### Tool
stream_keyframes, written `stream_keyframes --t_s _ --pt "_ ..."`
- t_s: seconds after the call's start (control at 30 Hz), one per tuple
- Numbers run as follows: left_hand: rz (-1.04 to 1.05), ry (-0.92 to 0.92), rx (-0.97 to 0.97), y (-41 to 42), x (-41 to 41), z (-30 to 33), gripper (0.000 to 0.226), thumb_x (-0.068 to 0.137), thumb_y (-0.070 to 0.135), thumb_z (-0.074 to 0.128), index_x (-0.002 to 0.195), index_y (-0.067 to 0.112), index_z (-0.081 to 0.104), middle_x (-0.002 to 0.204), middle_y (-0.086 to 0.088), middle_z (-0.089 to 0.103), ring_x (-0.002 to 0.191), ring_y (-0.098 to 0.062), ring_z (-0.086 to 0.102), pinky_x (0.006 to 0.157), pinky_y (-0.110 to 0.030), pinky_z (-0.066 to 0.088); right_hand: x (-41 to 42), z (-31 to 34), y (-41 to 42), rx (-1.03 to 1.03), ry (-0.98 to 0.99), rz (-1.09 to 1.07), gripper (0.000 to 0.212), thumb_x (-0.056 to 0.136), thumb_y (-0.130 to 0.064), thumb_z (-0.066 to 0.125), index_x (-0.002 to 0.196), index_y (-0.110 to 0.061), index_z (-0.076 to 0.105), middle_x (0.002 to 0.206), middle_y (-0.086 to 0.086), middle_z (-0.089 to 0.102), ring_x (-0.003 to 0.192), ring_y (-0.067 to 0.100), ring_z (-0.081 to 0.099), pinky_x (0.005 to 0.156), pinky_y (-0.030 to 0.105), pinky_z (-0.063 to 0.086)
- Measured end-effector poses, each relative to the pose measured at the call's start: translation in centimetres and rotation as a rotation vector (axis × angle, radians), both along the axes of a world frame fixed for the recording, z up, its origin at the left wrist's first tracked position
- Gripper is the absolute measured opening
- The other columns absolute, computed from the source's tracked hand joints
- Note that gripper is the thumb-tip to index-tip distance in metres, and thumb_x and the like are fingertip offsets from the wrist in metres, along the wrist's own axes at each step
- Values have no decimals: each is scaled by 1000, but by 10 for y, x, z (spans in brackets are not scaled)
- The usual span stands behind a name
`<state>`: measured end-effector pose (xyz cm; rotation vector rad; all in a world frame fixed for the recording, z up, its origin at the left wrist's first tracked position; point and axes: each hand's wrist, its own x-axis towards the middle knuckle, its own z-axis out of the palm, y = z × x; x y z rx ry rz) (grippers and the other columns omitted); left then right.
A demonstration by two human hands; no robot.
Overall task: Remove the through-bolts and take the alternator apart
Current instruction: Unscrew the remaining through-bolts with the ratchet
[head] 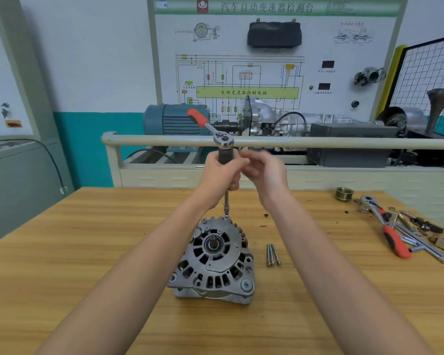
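The alternator [213, 260] stands on end near the middle of the wooden bench [87, 252], a cast metal body that looks heavy and stiff, its ribbed housing offering firm purchase around the rim. Three freed through-bolts [272, 254] lie just beside it. The left hand [219, 176] grips the long extension bar [226, 201] of the ratchet [217, 131], whose socket sits on a bolt at the far edge; the right hand [260, 170] is blurred, fingers loosely curled near the bar, grip unclear
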<state>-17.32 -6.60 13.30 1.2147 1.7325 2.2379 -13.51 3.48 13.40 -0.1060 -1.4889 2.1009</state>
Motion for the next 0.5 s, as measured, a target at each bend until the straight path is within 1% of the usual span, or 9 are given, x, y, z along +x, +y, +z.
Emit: stream_keyframes --t_s 0.07,0.13,0.2,0.23,0.33,0.4,0.43,0.47,0.5 --pt "-11 -10 -35 1 0 1 42 88 -7 51 56 16 36 42 7 29 36 -10 22 41 -19 23 -9 39 -1 93 -61 212 33 98 -28 42 95 -4 65 83 9 74 85 25 69 75 32 52" --pt "-38 -11 -76 1 0 2 42 87 -7 51 57 16 33 41 8 28 36 -10 22 41 -20 23 -16 70 -5 216 -159 475 48 96 -42 41 113 0 58 95 17 73 93 30 69 79 35 53" --pt "-67 -5 -90 0 1 3 40 83 -5 54 57 15 32 41 8 27 36 -10 21 42 -19 22 -19 87 -10 265 -192 638 48 91 -41 52 116 0 53 100 18 72 93 29 70 84 37 55" --pt "-80 -5 -91 -1 1 3 37 80 -2 55 56 15 31 41 8 27 36 -10 20 42 -19 22 -21 90 -11 225 -179 666 43 88 -36 58 112 -1 53 99 17 72 89 28 70 85 37 56" --pt "-88 -8 -104 -6 1 4 36 77 2 56 53 15 32 40 7 26 37 -11 20 44 -19 22 -21 89 -13 -82 -95 625 17 89 -21 62 85 -5 61 77 8 70 67 19 68 74 32 55" --pt "-59 -10 -110 -9 0 4 40 84 -4 54 55 14 32 40 7 27 37 -11 20 44 -20 22 -16 85 -11 -364 13 535 31 89 -16 60 59 -10 59 56 0 60 50 13 58 67 28 49" --pt "-37 -16 -105 -9 -1 4 41 86 -6 51 56 13 32 40 7 28 37 -11 20 44 -21 22 -12 83 -8 -519 94 486 35 89 -12 60 54 -11 54 50 -3 53 43 11 52 61 25 48" --pt "-13 -27 -94 -10 -1 4 41 88 -7 49 57 13 33 40 6 28 37 -11 20 43 -21 22 -6 82 -5 -641 184 431 35 90 -9 58 56 -12 50 46 -4 47 39 9 47 53 22 45" --pt "10 -41 -78 -9 -1 4 40 88 -7 49 57 13 33 41 6 28 37 -11 20 43 -21 22 3 80 -3 -700 273 368 35 91 -7 57 58 -14 47 44 -5 42 36 8 41 46 19 41"
